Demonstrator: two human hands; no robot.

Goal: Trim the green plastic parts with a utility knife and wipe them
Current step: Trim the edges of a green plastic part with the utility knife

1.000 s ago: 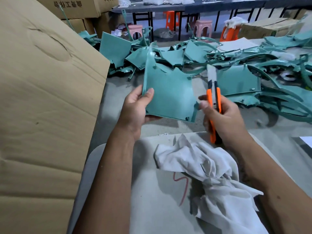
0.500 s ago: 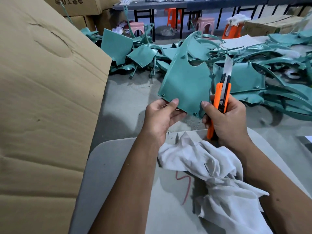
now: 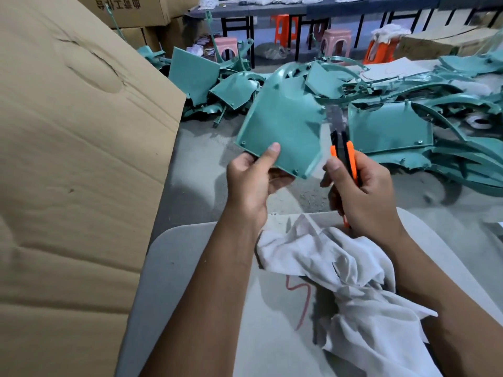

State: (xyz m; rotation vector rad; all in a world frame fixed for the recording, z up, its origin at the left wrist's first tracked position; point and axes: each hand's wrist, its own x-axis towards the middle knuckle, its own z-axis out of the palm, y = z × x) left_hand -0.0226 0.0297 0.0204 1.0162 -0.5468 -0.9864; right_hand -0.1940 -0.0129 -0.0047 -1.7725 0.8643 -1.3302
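Note:
My left hand [image 3: 251, 180] pinches the lower edge of a flat green plastic part [image 3: 283, 123], thumb on its face, holding it tilted up above the floor. My right hand [image 3: 359, 191] grips an orange and black utility knife [image 3: 343, 156], blade extended upward just to the right of the part's edge. A crumpled white cloth [image 3: 345, 284] lies on the grey board [image 3: 196, 281] on my lap, under both forearms.
A large cardboard box [image 3: 73, 172] stands close on the left. A heap of green plastic parts [image 3: 408, 104] covers the concrete floor ahead and to the right. Stools, tables and more boxes stand at the back.
My left hand has turned the green part and shifted its grip to the bottom edge. The knife blade has come closer to the part's right edge.

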